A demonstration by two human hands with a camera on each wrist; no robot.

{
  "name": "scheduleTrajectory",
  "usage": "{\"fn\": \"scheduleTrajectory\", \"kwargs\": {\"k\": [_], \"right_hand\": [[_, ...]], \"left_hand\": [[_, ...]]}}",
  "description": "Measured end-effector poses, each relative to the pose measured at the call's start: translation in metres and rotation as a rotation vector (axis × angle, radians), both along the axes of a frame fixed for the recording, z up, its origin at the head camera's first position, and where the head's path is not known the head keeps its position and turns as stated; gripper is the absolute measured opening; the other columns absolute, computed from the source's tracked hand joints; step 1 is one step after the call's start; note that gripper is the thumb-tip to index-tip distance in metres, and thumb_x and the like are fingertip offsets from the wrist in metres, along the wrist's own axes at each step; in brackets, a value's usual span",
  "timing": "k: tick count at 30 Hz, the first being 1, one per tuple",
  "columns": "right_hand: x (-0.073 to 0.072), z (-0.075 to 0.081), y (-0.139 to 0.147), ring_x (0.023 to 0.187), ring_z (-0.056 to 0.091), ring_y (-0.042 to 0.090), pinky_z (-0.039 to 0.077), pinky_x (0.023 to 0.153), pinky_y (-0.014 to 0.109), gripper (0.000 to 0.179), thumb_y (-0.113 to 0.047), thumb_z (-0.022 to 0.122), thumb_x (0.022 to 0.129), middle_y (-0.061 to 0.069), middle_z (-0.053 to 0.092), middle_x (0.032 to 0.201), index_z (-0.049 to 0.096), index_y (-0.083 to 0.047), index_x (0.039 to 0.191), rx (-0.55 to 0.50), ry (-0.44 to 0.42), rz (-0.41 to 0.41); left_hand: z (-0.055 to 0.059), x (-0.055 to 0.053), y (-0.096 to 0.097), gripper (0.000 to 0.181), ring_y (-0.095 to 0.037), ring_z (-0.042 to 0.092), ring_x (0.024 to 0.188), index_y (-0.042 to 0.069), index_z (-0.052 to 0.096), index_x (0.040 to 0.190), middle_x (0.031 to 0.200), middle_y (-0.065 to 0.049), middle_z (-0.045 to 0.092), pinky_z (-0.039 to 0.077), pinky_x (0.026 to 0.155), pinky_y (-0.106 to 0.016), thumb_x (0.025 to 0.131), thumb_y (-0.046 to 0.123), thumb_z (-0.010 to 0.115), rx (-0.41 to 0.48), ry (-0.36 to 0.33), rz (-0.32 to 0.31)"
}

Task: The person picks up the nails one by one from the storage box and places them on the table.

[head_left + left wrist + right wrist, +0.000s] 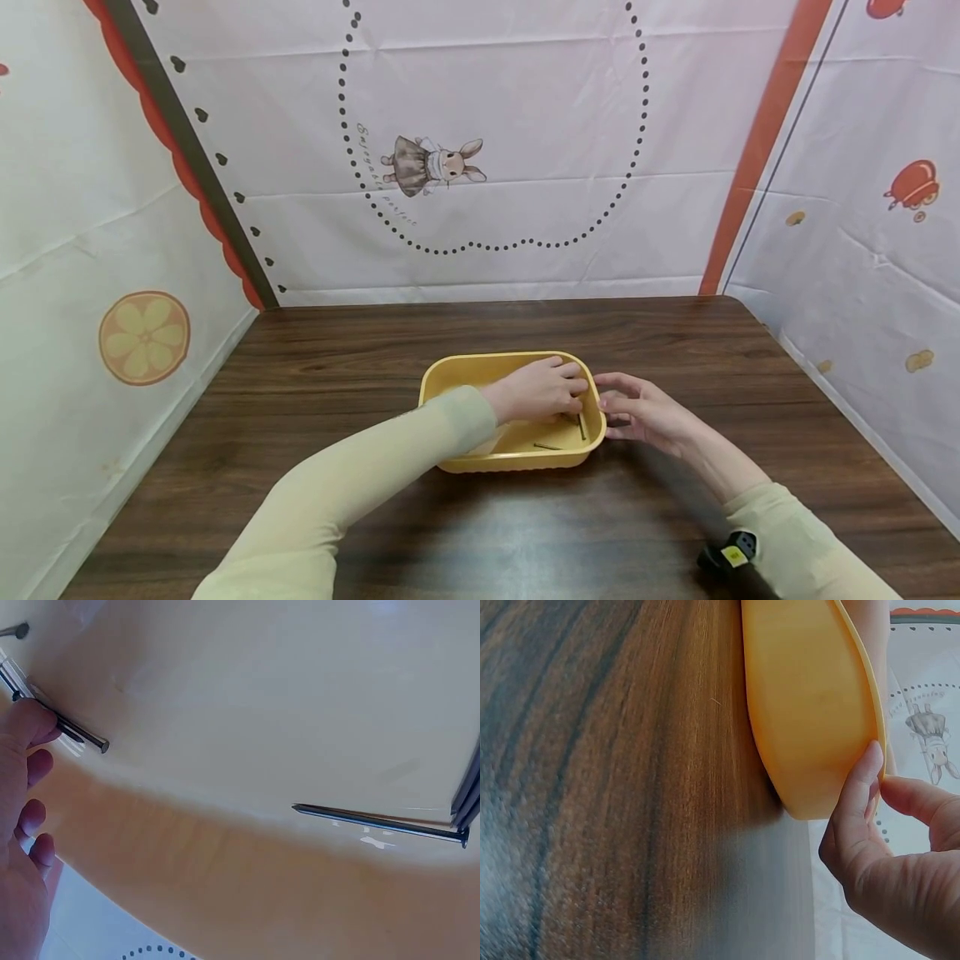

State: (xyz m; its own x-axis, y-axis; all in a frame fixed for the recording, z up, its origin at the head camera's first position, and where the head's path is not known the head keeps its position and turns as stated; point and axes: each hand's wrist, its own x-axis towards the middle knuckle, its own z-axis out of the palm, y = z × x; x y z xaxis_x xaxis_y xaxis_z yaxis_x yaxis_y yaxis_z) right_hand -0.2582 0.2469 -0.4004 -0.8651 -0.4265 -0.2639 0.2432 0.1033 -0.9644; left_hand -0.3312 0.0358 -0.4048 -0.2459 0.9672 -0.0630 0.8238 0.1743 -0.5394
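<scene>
— Yellow tray point(450, 379) between my hands?
— Yes; right hand point(645, 412) touches its rim, fingers relaxed. Left hand point(536, 389) reaches inside to a nail point(75, 731) — whether it grips, I can't tell; fingertips hidden.

- One yellow tray point(442, 377) on one wooden table point(300, 358).
- Two hands: left hand point(536, 389) inside tray, right hand point(645, 410) at tray's outer rim.
- Nails in tray: head view shows two clear, one by the left fingers point(582, 425), one near front wall point(547, 447).
- Left wrist view: one loose nail lying alone point(379, 823), one nail at the fingertips point(75, 731), one nail head at top left corner point(15, 631), plus a bundle at right edge point(469, 791), number in bundle unclear.
- Total nail count uncertain, at least four.
- Two pale green sleeves point(352, 483).
- One black wrist device point(727, 552) on right arm.
</scene>
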Motion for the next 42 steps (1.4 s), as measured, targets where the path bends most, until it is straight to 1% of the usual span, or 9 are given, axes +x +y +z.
{"fn": "scheduleTrajectory", "kwargs": {"k": [7, 12, 15, 19, 22, 26, 29, 37, 42], "right_hand": [[0.0, 0.001, -0.002, 0.099, 0.062, 0.011, 0.059, 0.084, 0.03, 0.057, -0.016, 0.052, 0.101, 0.0, 0.057, 0.11, 0.024, 0.0, 0.148, 0.009, 0.001, -0.01], [0.0, 0.001, -0.003, 0.098, 0.061, 0.012, 0.059, 0.083, 0.03, 0.06, -0.016, 0.053, 0.101, 0.0, 0.056, 0.108, 0.022, 0.001, 0.15, 0.023, -0.004, -0.023], [0.001, 0.0, -0.003, 0.098, 0.061, 0.013, 0.059, 0.083, 0.03, 0.061, -0.016, 0.053, 0.101, 0.0, 0.055, 0.108, 0.021, 0.001, 0.15, 0.032, -0.006, -0.028], [0.0, 0.0, -0.004, 0.099, 0.06, 0.013, 0.059, 0.084, 0.03, 0.061, -0.017, 0.053, 0.101, 0.001, 0.055, 0.109, 0.022, 0.0, 0.15, 0.037, -0.006, -0.029], [0.0, 0.0, -0.004, 0.098, 0.061, 0.012, 0.059, 0.083, 0.03, 0.061, -0.017, 0.053, 0.101, 0.001, 0.055, 0.109, 0.022, 0.0, 0.15, 0.036, -0.004, -0.027], [0.001, 0.0, -0.003, 0.096, 0.061, 0.012, 0.059, 0.082, 0.03, 0.061, -0.017, 0.053, 0.101, 0.001, 0.056, 0.109, 0.022, 0.001, 0.15, 0.032, -0.001, -0.027], [0.001, 0.0, -0.004, 0.096, 0.061, 0.011, 0.059, 0.082, 0.03, 0.061, -0.017, 0.054, 0.101, 0.001, 0.056, 0.109, 0.022, 0.001, 0.15, 0.032, -0.005, -0.03], [0.003, 0.001, -0.005, 0.097, 0.061, 0.011, 0.059, 0.083, 0.029, 0.061, -0.019, 0.054, 0.101, 0.001, 0.056, 0.112, 0.022, 0.001, 0.15, 0.034, -0.007, -0.031], [0.003, 0.002, -0.005, 0.096, 0.062, 0.01, 0.059, 0.082, 0.03, 0.06, -0.017, 0.053, 0.101, -0.001, 0.057, 0.108, 0.022, 0.001, 0.149, 0.024, -0.004, -0.031]], "left_hand": [[0.003, 0.001, -0.003, 0.02, -0.015, 0.049, 0.122, 0.038, 0.07, 0.112, 0.123, 0.01, 0.06, 0.043, 0.098, -0.03, 0.094, 0.04, 0.061, 0.02, 0.001, -0.006], [0.005, 0.0, -0.006, 0.022, -0.015, 0.049, 0.123, 0.037, 0.07, 0.11, 0.124, 0.009, 0.06, 0.043, 0.101, -0.032, 0.091, 0.048, 0.064, 0.038, -0.006, 0.002], [0.007, 0.0, -0.008, 0.026, -0.015, 0.048, 0.123, 0.037, 0.069, 0.111, 0.124, 0.009, 0.059, 0.043, 0.1, -0.031, 0.09, 0.051, 0.064, 0.034, -0.012, 0.016], [0.009, 0.0, -0.01, 0.027, -0.015, 0.048, 0.121, 0.038, 0.069, 0.11, 0.122, 0.01, 0.059, 0.042, 0.093, -0.031, 0.091, 0.055, 0.059, 0.041, -0.011, 0.035], [0.012, -0.001, -0.012, 0.022, -0.015, 0.048, 0.116, 0.039, 0.069, 0.108, 0.119, 0.011, 0.06, 0.04, 0.088, -0.031, 0.092, 0.051, 0.061, 0.06, 0.01, 0.043], [0.016, -0.002, -0.016, 0.013, -0.015, 0.049, 0.109, 0.039, 0.07, 0.102, 0.113, 0.012, 0.06, 0.038, 0.084, -0.03, 0.09, 0.038, 0.064, 0.094, 0.05, 0.037], [0.019, -0.002, -0.018, 0.01, -0.015, 0.05, 0.105, 0.038, 0.07, 0.097, 0.108, 0.012, 0.061, 0.039, 0.082, -0.031, 0.089, 0.036, 0.063, 0.117, 0.067, 0.026], [0.032, -0.002, -0.022, 0.016, -0.015, 0.049, 0.103, 0.038, 0.069, 0.101, 0.107, 0.011, 0.06, 0.04, 0.084, -0.033, 0.087, 0.031, 0.065, 0.145, 0.059, 0.072], [0.041, -0.002, -0.027, 0.014, -0.016, 0.049, 0.099, 0.036, 0.068, 0.098, 0.104, 0.008, 0.059, 0.039, 0.083, -0.033, 0.087, 0.028, 0.064, 0.195, 0.066, 0.073]]}}
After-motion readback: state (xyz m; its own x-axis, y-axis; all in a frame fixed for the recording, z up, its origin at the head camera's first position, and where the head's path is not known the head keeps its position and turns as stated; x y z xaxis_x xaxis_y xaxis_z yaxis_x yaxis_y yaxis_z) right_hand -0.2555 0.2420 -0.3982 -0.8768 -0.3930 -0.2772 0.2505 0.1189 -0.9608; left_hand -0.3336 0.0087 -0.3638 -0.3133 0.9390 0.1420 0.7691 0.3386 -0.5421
